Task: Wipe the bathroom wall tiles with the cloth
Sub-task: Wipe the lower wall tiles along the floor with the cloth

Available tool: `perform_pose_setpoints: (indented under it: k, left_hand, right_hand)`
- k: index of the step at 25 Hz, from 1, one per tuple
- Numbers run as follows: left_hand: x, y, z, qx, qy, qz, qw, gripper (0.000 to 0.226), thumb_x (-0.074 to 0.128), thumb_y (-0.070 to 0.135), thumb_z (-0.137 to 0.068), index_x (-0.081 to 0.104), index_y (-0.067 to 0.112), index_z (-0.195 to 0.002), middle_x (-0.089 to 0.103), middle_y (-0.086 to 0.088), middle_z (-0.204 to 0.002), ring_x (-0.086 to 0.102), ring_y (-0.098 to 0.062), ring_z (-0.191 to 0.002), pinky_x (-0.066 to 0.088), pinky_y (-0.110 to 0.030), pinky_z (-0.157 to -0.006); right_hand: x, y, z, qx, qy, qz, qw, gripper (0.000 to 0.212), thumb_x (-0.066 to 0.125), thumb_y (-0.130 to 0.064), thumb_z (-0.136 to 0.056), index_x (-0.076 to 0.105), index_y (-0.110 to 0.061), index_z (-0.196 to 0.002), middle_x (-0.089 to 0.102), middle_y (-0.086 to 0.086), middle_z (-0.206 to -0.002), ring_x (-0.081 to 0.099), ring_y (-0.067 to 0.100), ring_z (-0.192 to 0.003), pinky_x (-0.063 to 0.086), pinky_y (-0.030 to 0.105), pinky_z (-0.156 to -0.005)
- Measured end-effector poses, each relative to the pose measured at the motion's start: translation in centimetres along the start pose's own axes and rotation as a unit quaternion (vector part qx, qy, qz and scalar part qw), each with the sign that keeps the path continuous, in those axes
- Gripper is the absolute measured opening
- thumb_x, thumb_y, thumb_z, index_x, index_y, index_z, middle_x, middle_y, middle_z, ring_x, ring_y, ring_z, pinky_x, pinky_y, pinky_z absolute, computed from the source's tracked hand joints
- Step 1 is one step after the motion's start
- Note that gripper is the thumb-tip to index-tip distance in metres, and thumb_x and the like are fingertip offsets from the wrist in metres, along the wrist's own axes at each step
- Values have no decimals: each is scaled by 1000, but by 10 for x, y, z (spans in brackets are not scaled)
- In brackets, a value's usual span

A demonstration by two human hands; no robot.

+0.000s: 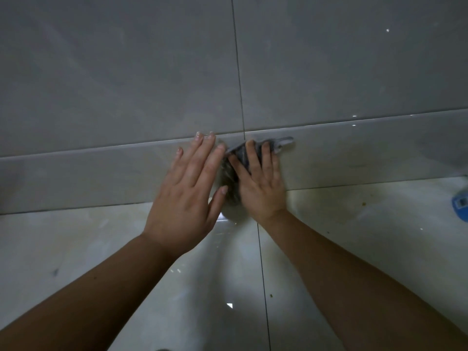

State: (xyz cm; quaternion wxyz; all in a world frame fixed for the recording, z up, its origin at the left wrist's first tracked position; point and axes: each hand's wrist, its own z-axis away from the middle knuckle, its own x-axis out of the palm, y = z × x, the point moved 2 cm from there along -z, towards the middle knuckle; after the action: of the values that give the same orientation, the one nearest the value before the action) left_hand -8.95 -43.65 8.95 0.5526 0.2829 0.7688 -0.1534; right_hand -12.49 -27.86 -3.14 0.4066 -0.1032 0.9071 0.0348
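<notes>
Head: left hand [187,188] overlaps cloth [283,142]; blue object [461,203] right.

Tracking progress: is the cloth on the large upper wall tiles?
No, the right hand presses the cloth against the low skirting tile, just above the floor.

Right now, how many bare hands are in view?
2. The left hand is spread open over the low grey wall tile; the right hand, beside it, presses the crumpled grey cloth against that tile. None looks hidden.
</notes>
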Motion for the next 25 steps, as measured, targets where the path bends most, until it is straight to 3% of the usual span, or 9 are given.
perform_pose_setpoints:
  k: [2,4,8,11,14,18,21,25]
  left_hand:
    - [2,2,0,7,-7,-2,1000,62,46,31,-100,25,8,-153,23,-14,-161,14,-26,-152,18,-49,-122]
    - [1,3,-3,8,-6,-2,1000,61,45,31,-100,26,7,-153,24,-14,-161,15,-26,-152,18,-49,-122]
    - [-3,5,-8,1,3,-3,1000,61,43,33,-101,26,6,-154,22,-14,-162,14,-27,-152,16,-48,-122]
    - [-1,3,-6,2,1,-5,1000,61,42,34,-102,25,7,-154,21,-14,-162,12,-25,-152,14,-47,-123]
    - [3,-1,-4,1,-1,-9,1000,62,44,33,-101,26,7,-154,21,-14,-162,12,-25,-152,13,-45,-124]
    - [7,-7,1,-3,-3,-9,1000,61,45,33,-101,27,7,-153,22,-14,-162,13,-25,-152,14,-46,-123]
    - [9,-12,3,-7,-4,-13,1000,61,45,32,-101,27,8,-153,22,-14,-162,13,-25,-152,15,-46,-123]
    - [11,-15,3,-10,-2,-7,1000,60,46,30,-100,29,7,-153,24,-14,-161,14,-25,-152,19,-50,-121]
  right_hand:
    - [4,13,10,-4,21,20,1000,56,54,-29,-90,35,-27,-143,18,13,-153,7,35,-144,5,47,-120]
    - [5,18,16,26,22,8,999,53,57,-26,-91,38,-28,-141,18,14,-153,10,38,-145,13,51,-119]
    - [-7,22,12,193,52,-33,979,44,59,-14,-91,42,-18,-131,18,22,-150,18,51,-138,26,56,-114]
    - [-16,3,-7,269,98,-77,955,41,52,-7,-92,43,-7,-133,20,39,-148,15,57,-138,15,53,-119]
    - [-21,-15,-24,301,108,-104,942,44,54,-5,-88,44,-2,-132,21,45,-145,13,59,-138,4,50,-121]
    - [-22,-3,-17,269,127,-109,948,51,62,-6,-86,41,-11,-131,18,32,-150,14,54,-139,15,55,-119]
    - [-33,4,-11,262,149,-109,947,55,69,-12,-81,43,-18,-129,22,17,-148,23,44,-139,22,49,-117]
    - [-58,15,-18,296,170,-75,937,56,75,-24,-71,47,-28,-120,32,7,-135,39,29,-120,38,41,-102]
